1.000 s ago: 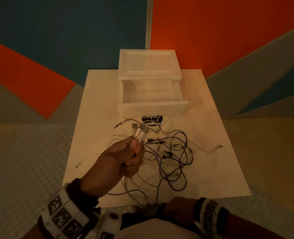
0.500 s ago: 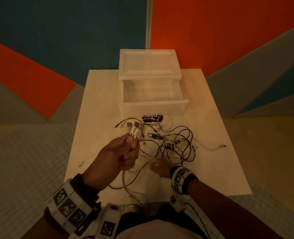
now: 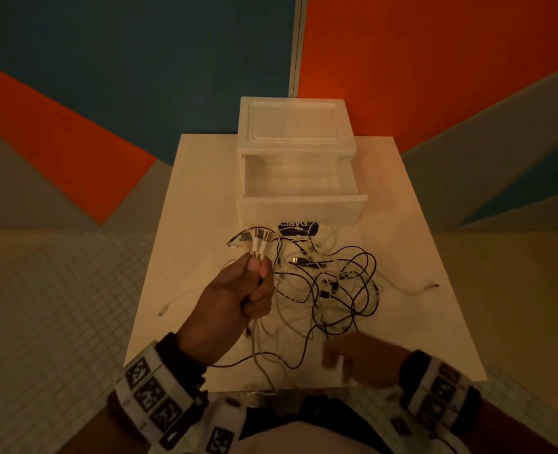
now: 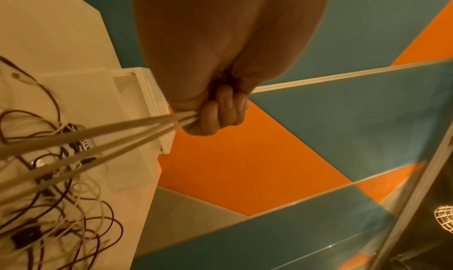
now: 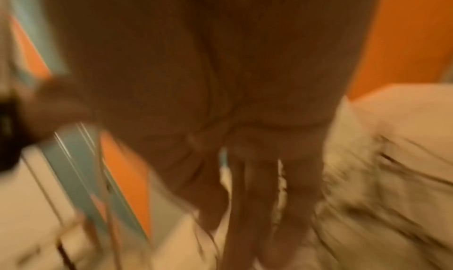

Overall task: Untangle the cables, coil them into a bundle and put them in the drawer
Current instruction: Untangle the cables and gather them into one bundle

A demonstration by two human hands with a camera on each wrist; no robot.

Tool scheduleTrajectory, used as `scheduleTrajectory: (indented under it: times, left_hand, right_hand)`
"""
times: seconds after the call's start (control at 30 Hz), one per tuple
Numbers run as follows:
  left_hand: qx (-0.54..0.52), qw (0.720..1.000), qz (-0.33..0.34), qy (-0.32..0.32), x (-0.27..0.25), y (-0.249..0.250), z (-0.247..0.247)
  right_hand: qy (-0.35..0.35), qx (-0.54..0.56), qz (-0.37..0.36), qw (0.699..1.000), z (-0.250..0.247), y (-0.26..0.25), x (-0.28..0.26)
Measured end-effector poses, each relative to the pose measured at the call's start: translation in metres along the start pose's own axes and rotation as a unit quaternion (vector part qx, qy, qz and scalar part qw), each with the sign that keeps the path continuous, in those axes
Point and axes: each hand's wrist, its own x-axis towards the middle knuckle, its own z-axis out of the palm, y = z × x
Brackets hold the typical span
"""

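Note:
A tangle of black and white cables [image 3: 336, 283] lies on the white table [image 3: 199, 208] in front of the open drawer [image 3: 303, 208]. My left hand [image 3: 256, 273] is raised over the table's left half and grips several white cable ends, whose USB plugs [image 3: 258, 239] stick up above the fist. In the left wrist view the curled fingers [image 4: 220, 115] clamp the taut white strands [image 4: 98, 144]. My right hand [image 3: 346, 358] is blurred near the table's front edge, below the tangle. Its fingers [image 5: 257, 196] look extended and nothing shows in them.
The white drawer unit [image 3: 295, 126] stands at the back of the table, its drawer pulled out and empty. A black item with white lettering [image 3: 298, 228] lies against the drawer front. Stray white cable ends reach left [image 3: 163, 312] and right [image 3: 428, 287].
The right hand came up from the lap onto the table beside the tangle, then swung back right toward the front edge. The left hand kept its grip and barely moved.

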Motion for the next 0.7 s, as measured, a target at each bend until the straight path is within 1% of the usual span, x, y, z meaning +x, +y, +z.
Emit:
scheduleTrajectory:
  times: [0.03, 0.07, 0.1, 0.13, 0.17, 0.23, 0.3, 0.33, 0.37, 0.43, 0.5, 0.53, 0.6, 0.7]
  left_hand:
    - [-0.007, 1.0, -0.001, -0.001, -0.001, -0.003, 0.001]
    - [-0.013, 1.0, -0.001, -0.001, -0.001, -0.006, 0.003]
    - [-0.016, 1.0, 0.0, 0.001, -0.001, -0.009, 0.005]
    - [-0.017, 1.0, 0.001, 0.003, -0.001, -0.012, 0.007]
    - [-0.018, 1.0, 0.004, 0.004, -0.001, -0.012, 0.01]
    - [-0.023, 1.0, 0.012, 0.001, 0.0, -0.01, 0.013]
    - [-0.02, 1.0, 0.022, 0.001, 0.0, -0.005, 0.016]
    - [-0.016, 1.0, 0.024, 0.001, -0.001, -0.001, 0.017]
    - [-0.014, 1.0, 0.027, 0.001, -0.003, 0.002, 0.017]
    - [-0.021, 0.999, 0.037, -0.002, -0.007, 0.007, 0.019]
    - [-0.032, 0.999, 0.043, -0.006, -0.01, 0.011, 0.02]
    - [-0.034, 0.998, 0.046, -0.008, -0.01, 0.013, 0.019]
    - [-0.03, 0.999, 0.042, -0.004, -0.012, 0.013, 0.016]
    - [-0.03, 0.999, 0.015, 0.015, -0.016, 0.002, 0.009]
  right_hand:
    - [0.071, 0.041, -0.03, 0.996, -0.01, -0.015, -0.005]
    - [0.121, 0.073, -0.074, 0.987, -0.018, -0.036, -0.008]
    - [0.132, 0.097, -0.12, 0.979, -0.021, -0.056, -0.007]
    - [0.116, 0.106, -0.156, 0.975, -0.021, -0.075, -0.002]
    - [0.091, 0.097, -0.177, 0.975, -0.015, -0.088, 0.006]
    - [0.022, 0.038, -0.189, 0.981, 0.002, -0.101, 0.021]
    - [-0.036, -0.005, -0.172, 0.984, 0.019, -0.095, 0.031]
    - [-0.06, -0.011, -0.145, 0.987, 0.027, -0.087, 0.035]
    - [-0.086, 0.007, -0.114, 0.99, 0.034, -0.079, 0.037]
    - [-0.154, 0.062, -0.066, 0.984, 0.046, -0.066, 0.044]
    - [-0.191, 0.064, -0.022, 0.979, 0.055, -0.056, 0.05]
    - [-0.2, 0.06, 0.007, 0.978, 0.06, -0.052, 0.051]
    - [-0.189, 0.084, 0.063, 0.976, 0.068, -0.042, 0.055]
    - [-0.155, 0.037, 0.078, 0.984, 0.064, -0.019, 0.059]
